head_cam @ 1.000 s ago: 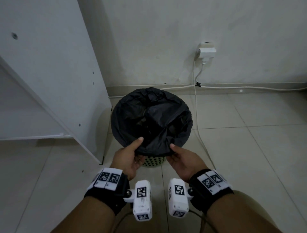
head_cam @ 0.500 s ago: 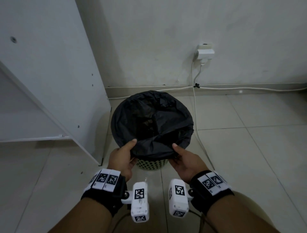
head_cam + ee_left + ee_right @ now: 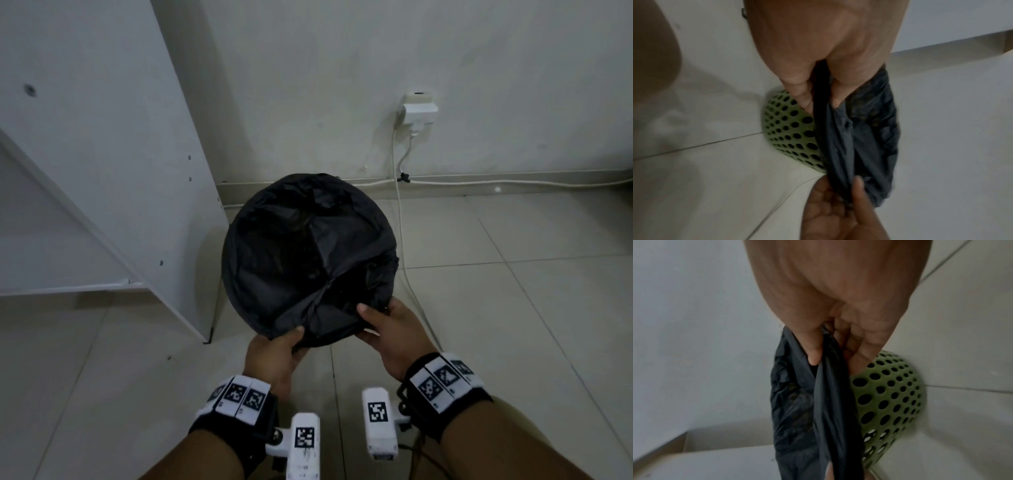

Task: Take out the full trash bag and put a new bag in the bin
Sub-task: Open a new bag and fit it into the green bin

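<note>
Head view: left hand (image 3: 274, 356) and right hand (image 3: 394, 334) both pinch near edge of crinkled black plastic trash bag (image 3: 308, 253), thumbs on top, over perforated green plastic bin (image 3: 789, 129)

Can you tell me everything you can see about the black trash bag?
The black trash bag is thin, crinkly, slightly shiny plastic. It lines a round green bin with holes in its wall, standing on the tiled floor. Its top spreads over the bin's mouth and sags into folds in the middle. At the near edge the left hand and the right hand each pinch the rim, stretching it taut between them. What is inside cannot be seen.
</note>
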Demonstrator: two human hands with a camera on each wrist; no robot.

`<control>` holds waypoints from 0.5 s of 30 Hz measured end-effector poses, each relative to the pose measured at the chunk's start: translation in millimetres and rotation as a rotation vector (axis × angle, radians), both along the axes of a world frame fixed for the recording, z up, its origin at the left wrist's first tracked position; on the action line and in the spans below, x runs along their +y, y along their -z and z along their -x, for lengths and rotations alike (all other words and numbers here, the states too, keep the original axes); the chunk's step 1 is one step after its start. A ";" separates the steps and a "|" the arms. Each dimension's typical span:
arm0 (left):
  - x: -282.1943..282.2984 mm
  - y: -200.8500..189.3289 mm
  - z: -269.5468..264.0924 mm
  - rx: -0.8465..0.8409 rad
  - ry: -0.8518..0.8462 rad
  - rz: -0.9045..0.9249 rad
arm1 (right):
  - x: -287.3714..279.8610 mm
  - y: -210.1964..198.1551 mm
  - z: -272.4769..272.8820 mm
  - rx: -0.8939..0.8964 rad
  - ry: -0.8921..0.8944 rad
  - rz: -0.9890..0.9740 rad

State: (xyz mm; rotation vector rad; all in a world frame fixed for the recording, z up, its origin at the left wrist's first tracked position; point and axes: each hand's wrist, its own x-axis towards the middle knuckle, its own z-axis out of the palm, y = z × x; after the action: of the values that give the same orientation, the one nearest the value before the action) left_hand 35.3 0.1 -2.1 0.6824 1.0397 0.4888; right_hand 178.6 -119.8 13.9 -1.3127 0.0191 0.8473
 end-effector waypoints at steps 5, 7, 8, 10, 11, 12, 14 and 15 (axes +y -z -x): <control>-3.6 13.4 14.4 0.188 0.309 0.066 | -18.3 -7.1 -22.8 -0.194 -0.146 0.055; 7.9 11.8 23.2 0.301 0.377 -0.063 | -26.0 -9.3 -36.7 -0.284 -0.204 0.094; 15.9 7.8 27.3 0.339 0.373 -0.168 | -30.2 -11.3 -44.4 -0.318 -0.239 0.110; 33.8 -7.2 33.5 0.359 0.306 -0.417 | -39.8 -17.0 -58.5 -0.381 -0.325 0.145; 42.9 -17.4 34.6 0.349 0.268 -0.562 | -44.3 -20.8 -65.0 -0.411 -0.380 0.163; 50.8 -28.8 35.1 0.361 0.247 -0.700 | -48.5 -23.7 -71.8 -0.438 -0.433 0.183; 67.2 -46.7 33.7 0.395 0.304 -0.925 | -53.9 -32.2 -83.5 -0.503 -0.526 0.239; 75.6 -50.7 31.2 0.383 0.374 -1.008 | -55.6 -36.2 -88.4 -0.565 -0.573 0.278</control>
State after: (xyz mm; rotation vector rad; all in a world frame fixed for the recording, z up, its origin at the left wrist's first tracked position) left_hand 4.1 75.7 48.6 1.8857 0.9440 0.5518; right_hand 267.0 -175.5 50.1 -1.8226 -0.7365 0.9381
